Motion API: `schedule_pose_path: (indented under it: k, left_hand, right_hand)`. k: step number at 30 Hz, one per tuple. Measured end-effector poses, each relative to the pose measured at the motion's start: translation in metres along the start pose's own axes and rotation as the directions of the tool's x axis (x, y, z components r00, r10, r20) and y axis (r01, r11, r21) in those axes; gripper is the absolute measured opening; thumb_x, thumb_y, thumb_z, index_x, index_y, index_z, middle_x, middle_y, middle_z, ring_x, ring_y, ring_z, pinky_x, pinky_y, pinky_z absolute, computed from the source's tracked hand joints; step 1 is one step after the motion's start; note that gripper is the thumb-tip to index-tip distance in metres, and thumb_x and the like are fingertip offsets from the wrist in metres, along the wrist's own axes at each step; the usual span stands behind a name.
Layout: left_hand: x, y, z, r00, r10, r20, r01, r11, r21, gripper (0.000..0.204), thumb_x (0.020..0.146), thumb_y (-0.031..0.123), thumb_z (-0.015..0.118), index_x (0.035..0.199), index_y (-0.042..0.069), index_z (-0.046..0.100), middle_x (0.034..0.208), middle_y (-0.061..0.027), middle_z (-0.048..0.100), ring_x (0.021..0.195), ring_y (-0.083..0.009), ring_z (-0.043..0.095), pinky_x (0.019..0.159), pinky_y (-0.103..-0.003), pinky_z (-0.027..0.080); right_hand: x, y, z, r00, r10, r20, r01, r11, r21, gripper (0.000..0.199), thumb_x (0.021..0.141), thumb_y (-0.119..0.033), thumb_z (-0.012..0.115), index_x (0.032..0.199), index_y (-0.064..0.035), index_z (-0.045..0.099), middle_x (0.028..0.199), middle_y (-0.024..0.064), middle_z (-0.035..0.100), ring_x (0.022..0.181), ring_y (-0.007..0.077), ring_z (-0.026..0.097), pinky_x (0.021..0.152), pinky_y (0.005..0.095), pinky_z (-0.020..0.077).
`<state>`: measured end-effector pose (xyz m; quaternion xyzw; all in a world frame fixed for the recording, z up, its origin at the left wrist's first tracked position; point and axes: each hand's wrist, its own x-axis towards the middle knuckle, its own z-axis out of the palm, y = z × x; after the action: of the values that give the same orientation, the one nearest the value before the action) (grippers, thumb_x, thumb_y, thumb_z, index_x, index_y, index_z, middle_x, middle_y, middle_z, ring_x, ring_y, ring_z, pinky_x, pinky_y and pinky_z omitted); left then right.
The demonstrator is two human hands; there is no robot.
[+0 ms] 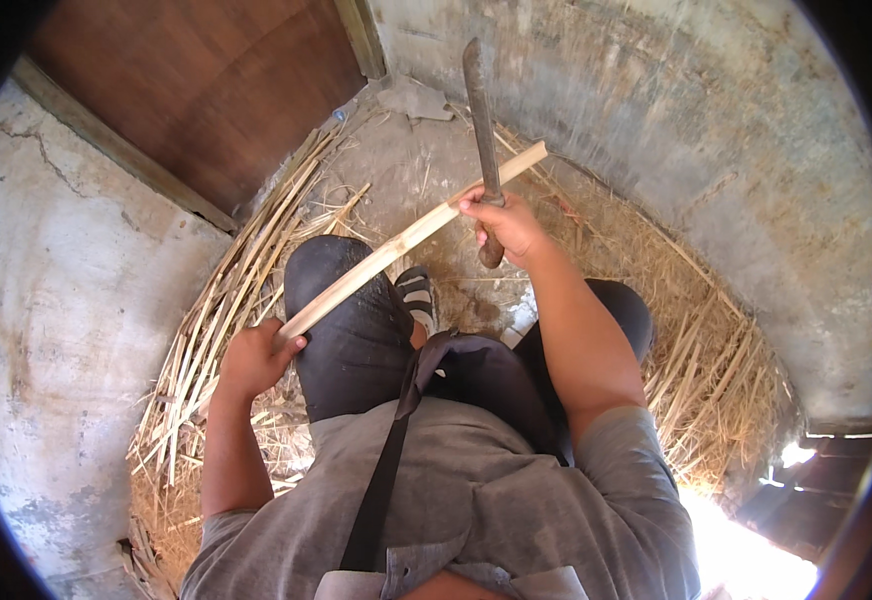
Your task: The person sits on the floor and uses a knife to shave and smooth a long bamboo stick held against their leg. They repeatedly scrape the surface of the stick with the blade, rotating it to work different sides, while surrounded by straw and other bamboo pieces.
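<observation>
A pale split bamboo strip (396,245) slants across my raised left knee, from lower left to upper right. Its lower end is in my left hand (256,360), with the fingers closed round it. My right hand (508,226) grips the wooden handle of a machete (480,110), whose long dark blade points up and away from me. The thumb and fingertips of that hand also touch the strip near its far end. Behind the strip, the blade passes close by; whether it touches the wood I cannot tell.
Long thin bamboo slivers (206,330) lie heaped on the left along the wall. More slivers and fine shavings (716,370) cover the floor at right. Stained plaster walls (656,90) close in on both sides, with a brown wooden door (206,90) at the far left.
</observation>
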<state>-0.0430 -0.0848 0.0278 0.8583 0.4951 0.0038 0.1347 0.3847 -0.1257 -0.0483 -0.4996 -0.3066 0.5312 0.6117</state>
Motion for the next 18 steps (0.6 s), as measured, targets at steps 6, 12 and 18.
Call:
schedule_pose_path:
  k: [6, 12, 18]
  left_hand:
    - [0.002, 0.001, 0.016, 0.801, 0.259, -0.540, -0.188, 0.965, 0.184, 0.039, 0.085, 0.027, 0.081, 0.111, 0.004, 0.064, 0.100, -0.0185, 0.069, 0.093, -0.0425, 0.066, 0.079, -0.049, 0.052]
    - [-0.049, 0.006, 0.054, 0.854, 0.306, -0.422, -0.389, 0.913, -0.124, 0.019, 0.090, 0.011, 0.074, 0.100, 0.004, 0.059, 0.086, -0.0122, 0.062, 0.075, -0.0297, 0.060, 0.070, -0.038, 0.049]
    - [-0.036, -0.053, 0.127, 0.980, -0.201, -0.006, 0.105, 0.537, -0.837, 0.009, 0.105, 0.008, 0.052, 0.099, 0.004, 0.057, 0.086, -0.0014, 0.060, 0.074, -0.0104, 0.055, 0.067, -0.030, 0.047]
  right_hand:
    - [-0.005, -0.007, -0.001, 0.992, -0.054, -0.112, 0.042, 0.994, -0.102, 0.015, 0.090, -0.012, 0.078, 0.098, -0.0062, 0.066, 0.089, 0.0048, 0.066, 0.058, 0.0112, 0.054, 0.054, 0.0278, 0.0455]
    - [-0.005, -0.015, -0.008, 0.979, -0.104, -0.176, 0.079, 0.987, -0.143, 0.014, 0.089, -0.010, 0.078, 0.095, -0.0047, 0.067, 0.093, 0.0057, 0.068, 0.058, 0.0109, 0.054, 0.054, 0.0271, 0.0453]
    - [-0.011, -0.022, -0.014, 0.963, -0.147, -0.225, 0.116, 0.982, -0.147, 0.015, 0.087, -0.015, 0.079, 0.094, -0.0061, 0.070, 0.088, 0.0036, 0.069, 0.057, 0.0100, 0.055, 0.053, 0.0261, 0.0467]
